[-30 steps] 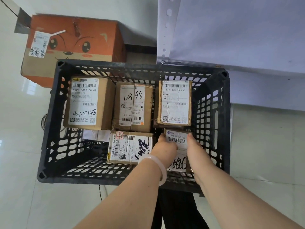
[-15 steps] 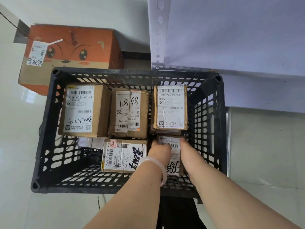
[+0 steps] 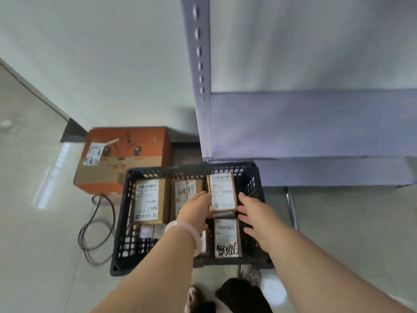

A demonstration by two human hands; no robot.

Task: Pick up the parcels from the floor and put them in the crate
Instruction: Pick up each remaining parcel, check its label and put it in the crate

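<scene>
with the small brown cardboard parcels [image 3: 227,237] lying inside the black perforated plastic crate [image 3: 123,240], the left hand [image 3: 195,210] and right hand [image 3: 256,213] hover open and empty, so placement appears complete; next, fetch any remaining parcel.

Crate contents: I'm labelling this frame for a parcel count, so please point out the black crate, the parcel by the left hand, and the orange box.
Black crate [image 3: 120,224], head view, left wall.
Parcel by the left hand [image 3: 223,192], head view, white label.
Orange box [image 3: 135,143], head view, printed top face.
</scene>
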